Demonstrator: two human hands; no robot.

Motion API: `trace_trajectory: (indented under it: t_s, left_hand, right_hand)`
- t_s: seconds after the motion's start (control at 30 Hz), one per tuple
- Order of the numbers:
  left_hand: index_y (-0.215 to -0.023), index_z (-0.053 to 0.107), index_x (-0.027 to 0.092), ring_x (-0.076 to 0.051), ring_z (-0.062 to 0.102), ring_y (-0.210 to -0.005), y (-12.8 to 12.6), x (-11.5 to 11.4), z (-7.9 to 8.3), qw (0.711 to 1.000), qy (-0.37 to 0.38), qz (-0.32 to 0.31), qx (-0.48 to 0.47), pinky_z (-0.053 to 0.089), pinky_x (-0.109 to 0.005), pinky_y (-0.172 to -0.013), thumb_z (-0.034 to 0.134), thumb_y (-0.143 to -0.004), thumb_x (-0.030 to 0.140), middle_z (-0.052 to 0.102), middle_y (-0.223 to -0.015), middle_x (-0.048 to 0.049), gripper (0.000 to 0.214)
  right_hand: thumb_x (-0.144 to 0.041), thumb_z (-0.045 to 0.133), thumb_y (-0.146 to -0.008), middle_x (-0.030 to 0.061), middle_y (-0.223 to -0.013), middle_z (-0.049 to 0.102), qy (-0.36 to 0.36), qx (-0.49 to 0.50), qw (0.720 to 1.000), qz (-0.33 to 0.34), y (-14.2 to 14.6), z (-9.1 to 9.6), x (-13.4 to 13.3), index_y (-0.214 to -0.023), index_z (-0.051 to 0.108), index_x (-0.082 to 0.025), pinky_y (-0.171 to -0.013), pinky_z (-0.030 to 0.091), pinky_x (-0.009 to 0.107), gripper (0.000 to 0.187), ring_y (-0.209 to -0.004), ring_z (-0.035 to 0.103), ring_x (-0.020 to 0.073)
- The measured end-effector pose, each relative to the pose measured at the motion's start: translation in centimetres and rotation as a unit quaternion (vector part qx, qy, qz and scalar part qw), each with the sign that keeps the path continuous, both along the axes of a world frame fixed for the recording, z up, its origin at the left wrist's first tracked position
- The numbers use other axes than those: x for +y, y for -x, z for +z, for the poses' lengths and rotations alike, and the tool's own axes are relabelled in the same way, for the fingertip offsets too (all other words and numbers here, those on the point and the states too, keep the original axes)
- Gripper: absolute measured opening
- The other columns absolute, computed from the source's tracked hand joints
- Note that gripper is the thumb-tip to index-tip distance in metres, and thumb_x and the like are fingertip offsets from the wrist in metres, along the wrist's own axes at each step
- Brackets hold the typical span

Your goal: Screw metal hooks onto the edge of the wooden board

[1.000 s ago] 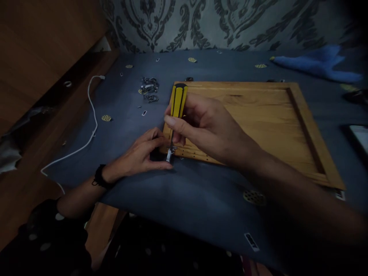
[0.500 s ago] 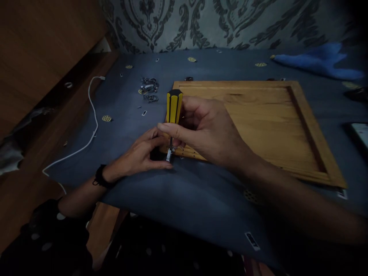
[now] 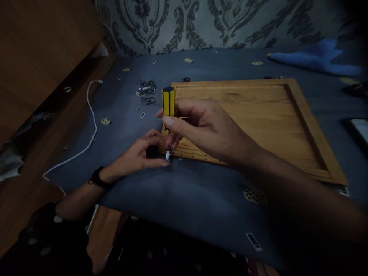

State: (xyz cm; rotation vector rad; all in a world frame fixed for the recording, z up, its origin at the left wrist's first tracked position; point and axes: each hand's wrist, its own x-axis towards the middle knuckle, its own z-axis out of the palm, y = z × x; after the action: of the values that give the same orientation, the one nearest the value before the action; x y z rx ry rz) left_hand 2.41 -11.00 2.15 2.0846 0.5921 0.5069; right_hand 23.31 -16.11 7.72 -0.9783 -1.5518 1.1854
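Note:
My right hand (image 3: 207,128) is closed around the yellow and black handle of a screwdriver (image 3: 168,101), which stands upright with its tip down. Below the tip, a small metal hinge (image 3: 168,155) sits at the near left corner of a framed wooden panel (image 3: 258,115). Thumb and fingers of my left hand (image 3: 143,151) close on the hinge from the left, steadying it against the panel's edge. A row of small dark holes runs along the panel's near edge. Whether the tip sits in a screw is too small to tell.
Several metal hinges (image 3: 147,90) lie in a pile beyond my left hand, with a loose screw (image 3: 137,109) nearby. A white cable (image 3: 93,115) curves along the left. At the right are a phone (image 3: 358,130) and a blue cloth item (image 3: 319,59) on the patterned sheet (image 3: 201,203).
My right thumb and fingers have shifted on the screwdriver, and its handle has turned. The view has moved slightly. My left hand stays at the hinge.

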Motion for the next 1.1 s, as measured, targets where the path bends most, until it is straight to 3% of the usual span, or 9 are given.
trace_trajectory:
  t_s: [0.23,0.43,0.6,0.73,0.97,1.1]
  left_hand:
    - [-0.1,0.07,0.019,-0.021,0.061,-0.106,0.1,0.0,0.2,1.0,0.009,-0.012,0.021,0.053,-0.04,-0.1,0.081,-0.084,0.045,0.063,-0.11,-0.006,0.032]
    - [-0.104,0.071,0.018,-0.021,0.062,-0.109,-0.1,-0.2,0.6,0.999,0.029,-0.005,0.031,0.051,-0.039,-0.104,0.082,-0.083,0.041,0.066,-0.109,-0.0046,0.033]
    - [-0.098,0.071,0.019,-0.022,0.061,-0.105,0.0,0.0,0.3,0.999,0.009,-0.008,0.03,0.053,-0.041,-0.098,0.083,-0.083,0.044,0.065,-0.108,-0.0056,0.032]
    - [-0.105,0.07,0.021,-0.023,0.061,-0.109,0.1,0.1,0.1,0.999,0.012,-0.008,0.033,0.053,-0.043,-0.1,0.081,-0.084,0.046,0.063,-0.113,-0.0065,0.034]
    - [-0.109,0.069,0.021,-0.022,0.06,-0.107,0.3,0.1,0.6,0.999,0.018,-0.015,0.029,0.053,-0.041,-0.099,0.082,-0.084,0.039,0.062,-0.112,-0.0055,0.033]
    - [-0.111,0.069,0.021,-0.021,0.062,-0.103,0.4,0.2,0.9,0.998,0.054,-0.012,0.02,0.053,-0.039,-0.097,0.07,-0.093,0.033,0.064,-0.11,-0.0058,0.021]
  right_hand:
    - [-0.025,0.072,-0.094,-0.0035,-0.073,0.066,-0.017,0.013,1.0,0.001,0.0,-0.3,0.2,-0.08,0.06,-0.021,-0.056,0.059,0.022,0.019,-0.058,0.065,0.0094]
    - [-0.037,0.082,-0.086,-0.0013,-0.078,0.069,-0.003,0.024,1.0,-0.016,0.0,-0.5,0.3,-0.079,0.06,-0.022,-0.052,0.058,0.025,0.028,-0.058,0.064,0.0115]
    - [-0.027,0.075,-0.091,-0.0031,-0.075,0.068,-0.011,0.023,1.0,0.012,-0.5,-0.3,0.5,-0.086,0.059,-0.022,-0.058,0.06,0.024,0.018,-0.061,0.066,0.0112]
    - [-0.02,0.066,-0.096,-0.0039,-0.071,0.066,-0.016,0.003,0.999,0.039,-1.0,0.1,0.5,-0.083,0.058,-0.021,-0.059,0.06,0.023,0.016,-0.061,0.067,0.0108]
    - [-0.019,0.068,-0.095,-0.002,-0.072,0.067,-0.012,0.01,0.999,0.029,-0.9,0.0,0.6,-0.083,0.057,-0.021,-0.058,0.061,0.025,0.017,-0.062,0.068,0.0125]
    - [-0.025,0.074,-0.093,-0.0029,-0.072,0.067,-0.014,0.017,0.999,0.024,-0.8,-0.1,0.6,-0.084,0.059,-0.022,-0.058,0.062,0.025,0.017,-0.063,0.069,0.0125]
